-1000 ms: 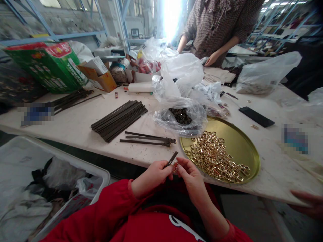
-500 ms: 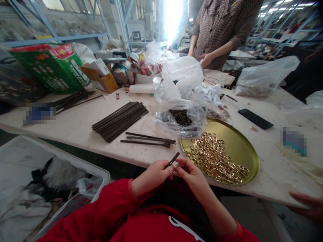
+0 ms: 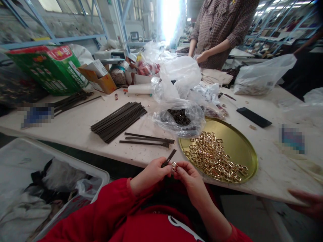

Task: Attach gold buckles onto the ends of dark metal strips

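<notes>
Over the table's front edge my left hand [image 3: 158, 171] is closed around a dark strap [image 3: 169, 158], whose slotted end sticks up past the fingers. My right hand [image 3: 188, 173] pinches a small gold buckle [image 3: 174, 166] right beside the strap; whether the two touch I cannot tell. Just to the right lies a round gold tray [image 3: 242, 144] with a heap of gold buckles [image 3: 214, 158]. Behind my hands rest several straps with buckles fitted [image 3: 146, 139]. Farther left is a stack of plain dark straps [image 3: 118, 121].
A clear plastic bag [image 3: 180, 117] of small dark pieces stands behind the tray. To the right lies a black phone [image 3: 253, 117]. A white bin [image 3: 101, 178] is below the table at left. A co-worker [image 3: 214, 37] stands across; another person's hand [image 3: 306, 201] is at far right.
My right hand has turned the buckle so its frame shows more plainly. The strap's end has dipped slightly to the left. The whole view has shifted a little.
</notes>
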`<state>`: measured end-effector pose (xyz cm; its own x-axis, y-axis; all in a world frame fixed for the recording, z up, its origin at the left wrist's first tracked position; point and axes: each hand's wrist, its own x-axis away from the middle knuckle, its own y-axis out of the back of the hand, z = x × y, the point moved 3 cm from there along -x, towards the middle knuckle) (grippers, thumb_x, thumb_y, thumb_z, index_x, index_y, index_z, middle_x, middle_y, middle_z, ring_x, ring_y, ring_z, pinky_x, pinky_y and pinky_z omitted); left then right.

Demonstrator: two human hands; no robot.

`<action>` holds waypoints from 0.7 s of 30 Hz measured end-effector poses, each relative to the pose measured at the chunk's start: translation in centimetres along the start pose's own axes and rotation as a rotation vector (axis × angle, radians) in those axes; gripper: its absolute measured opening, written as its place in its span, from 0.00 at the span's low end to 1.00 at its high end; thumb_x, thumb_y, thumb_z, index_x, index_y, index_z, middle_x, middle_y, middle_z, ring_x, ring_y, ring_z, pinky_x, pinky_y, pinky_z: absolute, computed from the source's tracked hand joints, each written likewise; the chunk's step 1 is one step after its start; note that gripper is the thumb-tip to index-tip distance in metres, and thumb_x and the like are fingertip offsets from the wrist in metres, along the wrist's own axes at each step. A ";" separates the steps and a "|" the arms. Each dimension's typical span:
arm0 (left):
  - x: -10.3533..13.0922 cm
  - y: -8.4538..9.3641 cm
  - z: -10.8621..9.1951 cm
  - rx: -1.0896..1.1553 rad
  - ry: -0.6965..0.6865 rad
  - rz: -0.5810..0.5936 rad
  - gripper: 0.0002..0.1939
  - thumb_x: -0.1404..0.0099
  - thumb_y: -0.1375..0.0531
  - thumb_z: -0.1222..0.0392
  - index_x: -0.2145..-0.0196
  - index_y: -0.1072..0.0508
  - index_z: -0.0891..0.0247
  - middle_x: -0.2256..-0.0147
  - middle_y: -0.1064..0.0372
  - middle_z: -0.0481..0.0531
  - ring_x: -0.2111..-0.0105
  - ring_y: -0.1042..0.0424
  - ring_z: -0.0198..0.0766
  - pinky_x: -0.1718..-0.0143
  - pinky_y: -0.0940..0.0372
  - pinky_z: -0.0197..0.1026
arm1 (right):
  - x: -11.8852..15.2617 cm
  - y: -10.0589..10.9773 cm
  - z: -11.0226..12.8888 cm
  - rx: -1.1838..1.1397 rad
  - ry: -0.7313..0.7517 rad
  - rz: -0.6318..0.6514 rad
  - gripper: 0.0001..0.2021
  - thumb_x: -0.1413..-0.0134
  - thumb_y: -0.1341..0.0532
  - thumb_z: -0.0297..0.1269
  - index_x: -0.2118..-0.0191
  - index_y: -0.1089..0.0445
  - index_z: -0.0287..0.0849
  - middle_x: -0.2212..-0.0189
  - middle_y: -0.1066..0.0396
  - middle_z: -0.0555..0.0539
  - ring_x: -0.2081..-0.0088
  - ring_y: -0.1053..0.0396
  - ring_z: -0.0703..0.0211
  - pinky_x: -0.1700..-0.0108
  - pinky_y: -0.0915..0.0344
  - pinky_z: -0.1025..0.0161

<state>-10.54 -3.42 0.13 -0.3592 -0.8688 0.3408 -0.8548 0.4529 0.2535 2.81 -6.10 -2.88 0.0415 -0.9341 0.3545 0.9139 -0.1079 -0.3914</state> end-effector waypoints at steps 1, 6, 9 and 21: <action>0.0 0.0 0.1 0.002 0.016 0.007 0.09 0.43 0.49 0.57 0.74 0.35 0.65 0.78 0.38 0.44 0.78 0.42 0.31 0.76 0.46 0.34 | 0.0 0.1 0.0 0.058 0.031 0.000 0.16 0.62 0.32 0.43 0.69 0.32 0.40 0.75 0.29 0.52 0.73 0.34 0.66 0.69 0.38 0.67; 0.1 0.1 0.2 -0.048 0.012 0.016 0.08 0.44 0.49 0.58 0.77 0.37 0.64 0.79 0.39 0.45 0.78 0.41 0.31 0.76 0.46 0.34 | -0.3 0.2 -0.7 0.151 0.079 0.046 0.15 0.62 0.32 0.44 0.71 0.33 0.40 0.78 0.32 0.53 0.77 0.37 0.67 0.72 0.40 0.68; 0.1 0.1 0.4 -0.089 0.026 0.038 0.08 0.44 0.50 0.58 0.76 0.37 0.65 0.79 0.39 0.45 0.78 0.41 0.32 0.76 0.46 0.34 | -0.5 0.1 -1.2 0.127 0.092 0.054 0.16 0.62 0.32 0.44 0.68 0.34 0.42 0.78 0.33 0.55 0.76 0.36 0.67 0.72 0.40 0.68; 0.7 0.8 -0.4 -0.220 -0.062 0.068 0.12 0.36 0.56 0.56 0.72 0.38 0.63 0.77 0.40 0.44 0.79 0.42 0.31 0.76 0.47 0.34 | -0.8 1.0 0.4 -0.155 -0.020 -0.082 0.16 0.65 0.30 0.38 0.65 0.28 0.43 0.76 0.31 0.55 0.76 0.35 0.71 0.73 0.34 0.74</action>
<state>-11.33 -3.55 0.88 -0.4414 -0.8421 0.3098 -0.7281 0.5379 0.4248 3.80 -5.32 -3.20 -0.0214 -0.9133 0.4068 0.8414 -0.2362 -0.4861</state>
